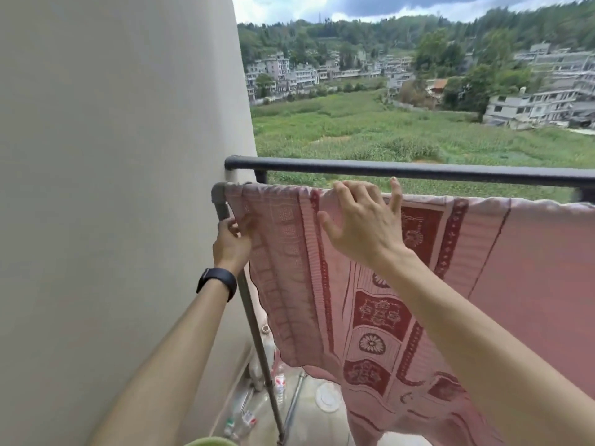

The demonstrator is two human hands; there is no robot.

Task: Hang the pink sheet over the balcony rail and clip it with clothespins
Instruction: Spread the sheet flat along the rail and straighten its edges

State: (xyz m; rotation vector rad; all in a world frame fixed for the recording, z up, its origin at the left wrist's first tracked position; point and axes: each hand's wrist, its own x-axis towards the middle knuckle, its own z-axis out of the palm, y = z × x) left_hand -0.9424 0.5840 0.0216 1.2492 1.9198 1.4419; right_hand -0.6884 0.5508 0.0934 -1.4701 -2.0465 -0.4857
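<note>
Head view — left hand (pixel 233 243) pinches pink sheet (pixel 289 259), right hand (pixel 363 220) rests atop.

Bright, even daylight under a cloudy sky (pixel 386 6), with only soft shadows. Wide-angle distortion bends the wall (pixel 112 156) and the rail (pixel 418 170). Distant buildings (pixel 541 101) smear with blur toward the right edge.

- No text, brand or number can be read.
- Bottles (pixel 280 394) on the floor, well below the left hand (pixel 233 241), bear red-and-white labels (pixel 280 382), too blurred to read.
- The sheet (pixel 380 317) that the left hand grips shows flower patterns only.
</note>
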